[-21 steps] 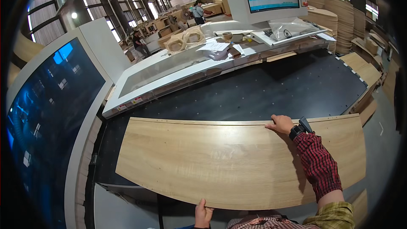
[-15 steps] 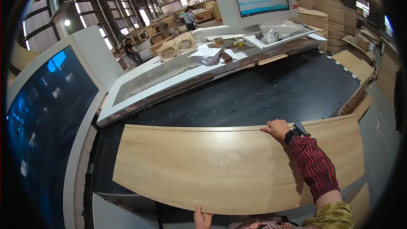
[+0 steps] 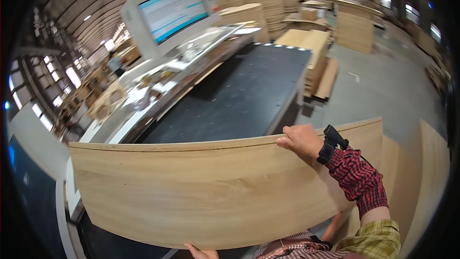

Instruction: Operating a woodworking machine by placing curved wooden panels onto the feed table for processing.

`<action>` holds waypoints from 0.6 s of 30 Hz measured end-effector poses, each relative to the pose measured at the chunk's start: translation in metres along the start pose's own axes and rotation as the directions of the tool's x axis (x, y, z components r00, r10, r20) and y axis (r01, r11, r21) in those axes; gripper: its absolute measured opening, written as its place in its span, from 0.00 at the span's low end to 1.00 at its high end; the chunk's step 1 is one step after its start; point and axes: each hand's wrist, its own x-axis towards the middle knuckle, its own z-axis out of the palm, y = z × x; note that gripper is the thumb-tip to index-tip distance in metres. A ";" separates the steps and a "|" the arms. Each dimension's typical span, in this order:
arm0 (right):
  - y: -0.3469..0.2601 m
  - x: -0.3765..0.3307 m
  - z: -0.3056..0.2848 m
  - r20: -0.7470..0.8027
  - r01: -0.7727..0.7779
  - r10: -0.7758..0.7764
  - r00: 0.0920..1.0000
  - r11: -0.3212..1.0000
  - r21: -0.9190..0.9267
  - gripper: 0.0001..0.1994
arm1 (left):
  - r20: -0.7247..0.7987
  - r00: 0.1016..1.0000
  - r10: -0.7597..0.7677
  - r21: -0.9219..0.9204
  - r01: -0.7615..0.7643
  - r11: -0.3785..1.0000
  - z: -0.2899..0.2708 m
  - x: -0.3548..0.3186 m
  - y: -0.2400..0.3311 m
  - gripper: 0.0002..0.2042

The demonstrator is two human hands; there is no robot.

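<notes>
- Gripping the far long edge of a light wood-grain board (image 3: 206, 192) with the right hand (image 3: 299, 140), fingers curled over the edge, a black band on the wrist.
- Supporting the near long edge from below with the left hand (image 3: 200, 252), only its fingertips showing at the bottom of the view; looking like a hold on that edge, though the fingers' closure cannot be told.
- Carrying the board lifted and tilted, held clear above the dark machine table (image 3: 239, 98) and partly out over the grey floor (image 3: 383, 86) on the right.
- Judging the step in hand: lifting the board off the table and swinging it away from the machine with the white screen (image 3: 167, 14).
- Needing next, most likely: keeping both edges firmly held, keeping the long board level through the turn, and watching its right end near the stacked boards (image 3: 433, 163) just beside it.
</notes>
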 end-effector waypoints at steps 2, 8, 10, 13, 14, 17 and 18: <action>0.027 -0.020 -0.041 -0.078 -0.064 0.058 0.995 0.995 -0.074 0.25 | 0.131 0.989 -0.066 0.001 0.067 0.998 0.034 0.001 -0.020 0.27; 0.038 -0.117 -0.121 -0.217 -0.383 0.338 0.916 0.899 -0.214 0.26 | 0.358 0.894 -0.270 0.127 0.240 0.962 0.084 0.014 -0.034 0.26; 0.064 -0.139 -0.134 -0.277 -0.467 0.396 0.875 0.841 -0.273 0.26 | 0.446 0.817 -0.367 0.157 0.332 0.930 0.117 0.034 -0.076 0.25; 0.111 -0.179 -0.138 -0.388 -0.604 0.472 0.792 0.699 -0.383 0.27 | 0.578 0.699 -0.420 0.331 0.270 0.904 0.180 0.070 -0.173 0.25; 0.119 -0.196 -0.133 -0.394 -0.650 0.522 0.756 0.668 -0.362 0.27 | 0.592 0.656 -0.467 0.366 0.297 0.882 0.194 0.072 -0.195 0.25; 0.139 -0.247 -0.131 -0.421 -0.757 0.629 0.654 0.556 -0.345 0.27 | 0.542 0.561 -0.626 0.501 0.382 0.776 0.234 0.048 -0.246 0.25; 0.143 -0.264 -0.134 -0.419 -0.789 0.669 0.614 0.514 -0.337 0.27 | 0.554 0.510 -0.658 0.526 0.398 0.752 0.246 0.038 -0.268 0.25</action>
